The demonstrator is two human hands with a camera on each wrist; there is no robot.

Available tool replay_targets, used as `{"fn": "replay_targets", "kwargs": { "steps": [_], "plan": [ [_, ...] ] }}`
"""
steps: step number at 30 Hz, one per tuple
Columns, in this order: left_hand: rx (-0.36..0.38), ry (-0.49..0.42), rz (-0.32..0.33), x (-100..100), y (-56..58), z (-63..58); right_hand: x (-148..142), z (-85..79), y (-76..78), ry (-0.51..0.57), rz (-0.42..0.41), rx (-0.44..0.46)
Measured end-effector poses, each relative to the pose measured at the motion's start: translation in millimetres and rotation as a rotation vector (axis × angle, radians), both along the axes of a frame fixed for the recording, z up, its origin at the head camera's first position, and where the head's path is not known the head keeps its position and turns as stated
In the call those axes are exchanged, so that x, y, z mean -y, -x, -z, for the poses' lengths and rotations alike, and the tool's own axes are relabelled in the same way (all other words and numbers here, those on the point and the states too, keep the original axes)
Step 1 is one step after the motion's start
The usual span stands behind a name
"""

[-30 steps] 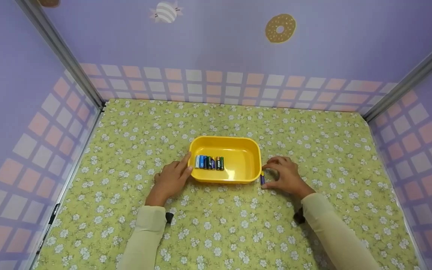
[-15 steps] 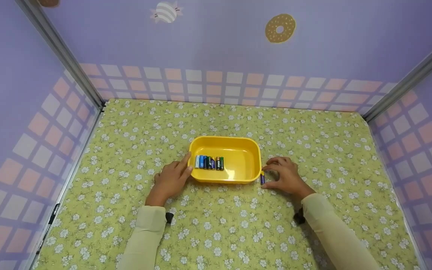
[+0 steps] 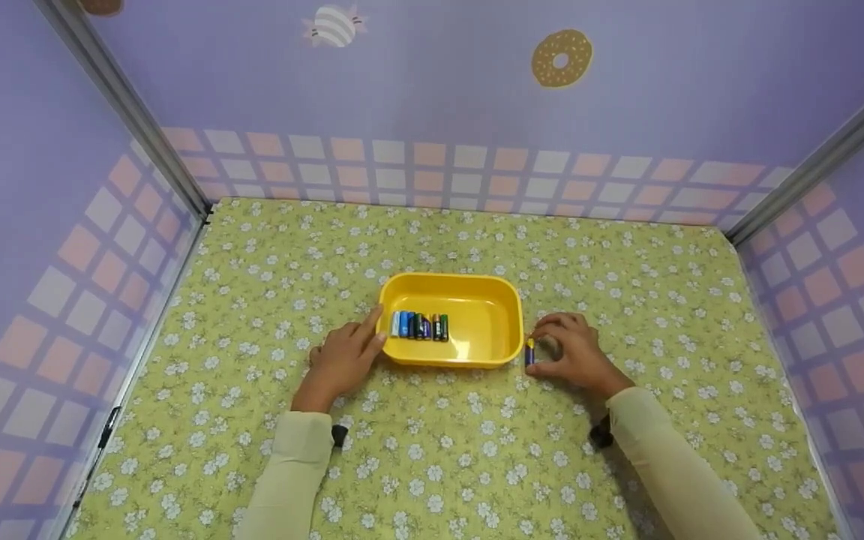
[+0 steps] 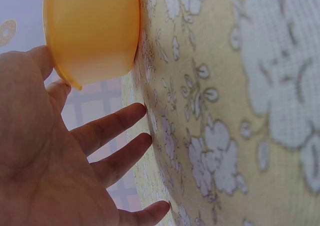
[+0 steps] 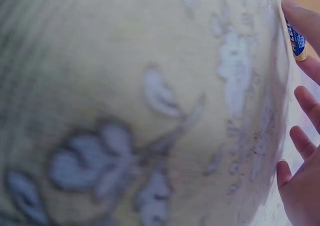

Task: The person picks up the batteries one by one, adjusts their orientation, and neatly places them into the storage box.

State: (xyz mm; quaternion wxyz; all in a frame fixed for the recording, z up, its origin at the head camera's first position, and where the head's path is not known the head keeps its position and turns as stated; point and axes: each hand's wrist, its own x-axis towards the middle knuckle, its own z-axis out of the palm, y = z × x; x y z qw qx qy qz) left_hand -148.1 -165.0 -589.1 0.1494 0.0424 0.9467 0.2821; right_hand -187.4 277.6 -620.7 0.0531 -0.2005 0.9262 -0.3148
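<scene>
A yellow plastic tray (image 3: 483, 309) sits on the table, with several batteries (image 3: 420, 326) side by side in its left part. My left hand (image 3: 344, 358) touches the tray's left rim with thumb and index finger. Its other fingers reach down to the cloth, fairly straight, in the left wrist view. Just right of the tray, my right hand (image 3: 576, 356) pinches a blue battery (image 3: 529, 355) with a yellow end lengthwise between thumb and index finger. In the right wrist view that battery (image 5: 298, 44) shows printed lettering, and the remaining fingers are spread below it.
A yellow-green cloth (image 3: 432, 442) with white flowers covers the table. Purple walls (image 3: 432, 82) with a checked band rise at the back and both sides. Dark thin items (image 3: 108, 427) lie along the left edge.
The right hand and its battery have shifted slightly right, opening a small gap from the tray. The left hand, tray and batteries inside have stayed put.
</scene>
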Motion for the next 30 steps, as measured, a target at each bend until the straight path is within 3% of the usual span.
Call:
{"fn": "replay_targets", "kwargs": {
  "steps": [14,24,30],
  "plan": [
    [-0.004,-0.005,0.005,1,-1.3,-0.9,8,-34.6,10.2,0.219,0.089,-0.04],
    [0.0,-0.001,-0.001,0,-1.7,-1.1,40,-58.8,23.8,0.253,0.019,-0.08],
    [-0.006,-0.004,0.0,1,-1.5,0.1,63,-64.8,33.6,0.249,-0.058,-0.087]
  ]
}}
